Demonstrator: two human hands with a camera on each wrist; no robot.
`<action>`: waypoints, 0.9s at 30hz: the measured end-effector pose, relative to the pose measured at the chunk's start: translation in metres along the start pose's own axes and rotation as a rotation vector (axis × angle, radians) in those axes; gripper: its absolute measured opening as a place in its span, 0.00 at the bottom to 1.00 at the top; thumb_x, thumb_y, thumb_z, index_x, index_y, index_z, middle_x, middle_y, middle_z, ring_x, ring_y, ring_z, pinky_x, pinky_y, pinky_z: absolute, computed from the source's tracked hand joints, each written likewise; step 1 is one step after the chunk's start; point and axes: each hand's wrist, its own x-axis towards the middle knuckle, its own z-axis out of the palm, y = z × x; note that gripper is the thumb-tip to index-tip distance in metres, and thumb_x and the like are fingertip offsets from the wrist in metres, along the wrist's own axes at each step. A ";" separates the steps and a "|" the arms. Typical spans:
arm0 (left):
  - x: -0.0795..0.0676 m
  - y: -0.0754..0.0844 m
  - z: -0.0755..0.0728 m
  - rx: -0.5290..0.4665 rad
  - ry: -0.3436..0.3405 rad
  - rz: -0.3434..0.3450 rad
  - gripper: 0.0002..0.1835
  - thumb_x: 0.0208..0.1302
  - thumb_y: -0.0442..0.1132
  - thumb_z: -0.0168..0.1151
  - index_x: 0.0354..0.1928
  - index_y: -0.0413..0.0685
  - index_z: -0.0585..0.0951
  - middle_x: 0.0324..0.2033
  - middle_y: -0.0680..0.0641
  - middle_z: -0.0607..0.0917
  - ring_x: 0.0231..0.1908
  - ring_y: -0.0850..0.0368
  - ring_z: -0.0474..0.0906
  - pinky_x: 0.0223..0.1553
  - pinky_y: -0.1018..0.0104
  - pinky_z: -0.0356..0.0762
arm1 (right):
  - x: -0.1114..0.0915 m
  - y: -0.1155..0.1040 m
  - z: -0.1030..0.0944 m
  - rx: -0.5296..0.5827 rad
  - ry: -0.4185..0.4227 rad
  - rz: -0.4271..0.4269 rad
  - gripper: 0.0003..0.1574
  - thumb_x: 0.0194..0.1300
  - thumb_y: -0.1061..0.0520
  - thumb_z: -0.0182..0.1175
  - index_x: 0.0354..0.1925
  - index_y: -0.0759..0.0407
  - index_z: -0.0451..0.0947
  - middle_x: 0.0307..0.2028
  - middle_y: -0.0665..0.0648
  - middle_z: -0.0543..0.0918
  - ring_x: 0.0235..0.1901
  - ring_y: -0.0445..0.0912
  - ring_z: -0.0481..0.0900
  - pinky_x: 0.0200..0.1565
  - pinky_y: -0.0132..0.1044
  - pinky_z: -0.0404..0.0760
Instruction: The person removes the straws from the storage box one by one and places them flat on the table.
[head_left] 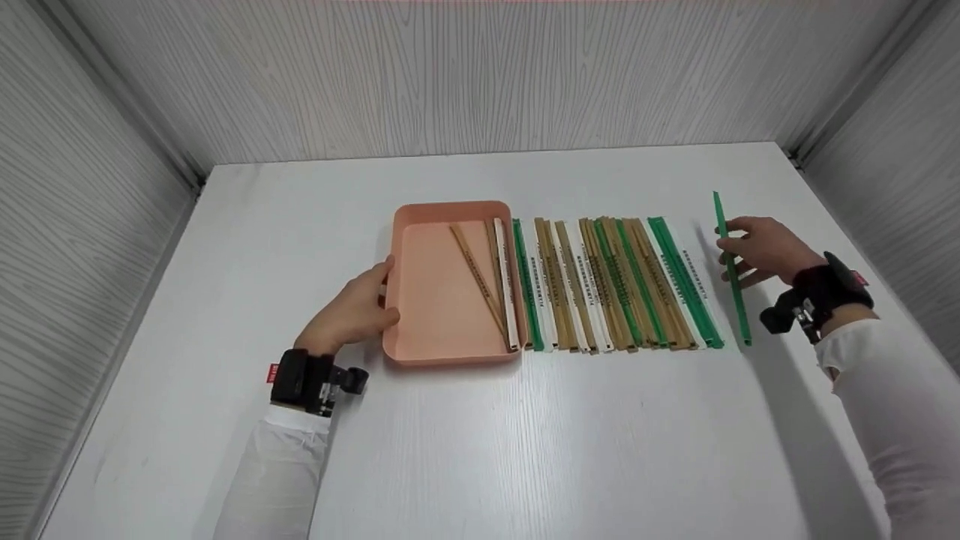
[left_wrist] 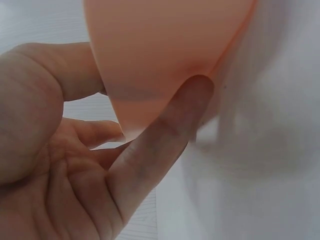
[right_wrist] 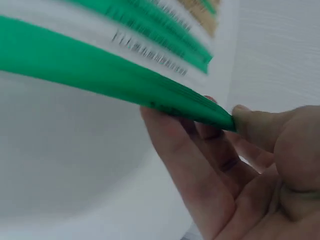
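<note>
My left hand (head_left: 358, 311) grips the left side of a shallow salmon-pink tray (head_left: 450, 360). In the left wrist view, one finger presses on the tray wall (left_wrist: 160, 45) and others pass behind its edge. Inside the tray, a brown wrapped stick (head_left: 474, 268) lies slanted beside a white one (head_left: 505, 285) and another brown one along the right wall. Off to the right, my right hand (head_left: 772, 249) pinches a long, thin green wrapped stick (head_left: 736, 300), straw-like, held above the table. Close up, it shows flat green wrapping (right_wrist: 115, 82) between thumb and fingers.
Several green, white and brown wrapped sticks with printed text (head_left: 622, 285) lie side by side in a row, from the tray's right wall towards my right hand. The white table (head_left: 570, 450) is enclosed by wood-grain panels (head_left: 480, 82) at the back and sides.
</note>
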 end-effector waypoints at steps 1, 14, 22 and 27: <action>0.000 0.000 0.000 0.003 -0.001 0.003 0.49 0.60 0.28 0.55 0.83 0.36 0.45 0.64 0.32 0.75 0.58 0.41 0.77 0.50 0.57 0.79 | 0.001 0.001 0.000 -0.042 -0.005 0.012 0.40 0.83 0.53 0.48 0.77 0.77 0.50 0.53 0.76 0.78 0.39 0.51 0.86 0.39 0.46 0.88; 0.000 0.003 0.002 -0.015 -0.021 -0.001 0.50 0.61 0.27 0.55 0.83 0.37 0.44 0.68 0.34 0.73 0.60 0.42 0.77 0.49 0.57 0.80 | 0.012 0.008 0.027 -0.182 0.134 -0.034 0.33 0.75 0.52 0.61 0.62 0.80 0.71 0.42 0.73 0.82 0.31 0.47 0.82 0.30 0.41 0.87; 0.000 0.001 0.000 -0.016 -0.016 -0.004 0.50 0.61 0.28 0.55 0.83 0.38 0.44 0.65 0.34 0.75 0.58 0.43 0.78 0.46 0.61 0.79 | 0.013 0.007 0.026 -0.149 0.080 -0.005 0.30 0.74 0.57 0.56 0.62 0.81 0.73 0.47 0.77 0.82 0.30 0.43 0.85 0.32 0.41 0.87; -0.001 0.001 -0.001 -0.014 -0.009 -0.010 0.50 0.60 0.27 0.55 0.83 0.37 0.44 0.64 0.33 0.76 0.57 0.42 0.78 0.47 0.60 0.79 | 0.014 0.007 0.028 -0.141 0.062 -0.017 0.29 0.73 0.58 0.54 0.62 0.80 0.73 0.52 0.80 0.79 0.31 0.44 0.86 0.33 0.40 0.88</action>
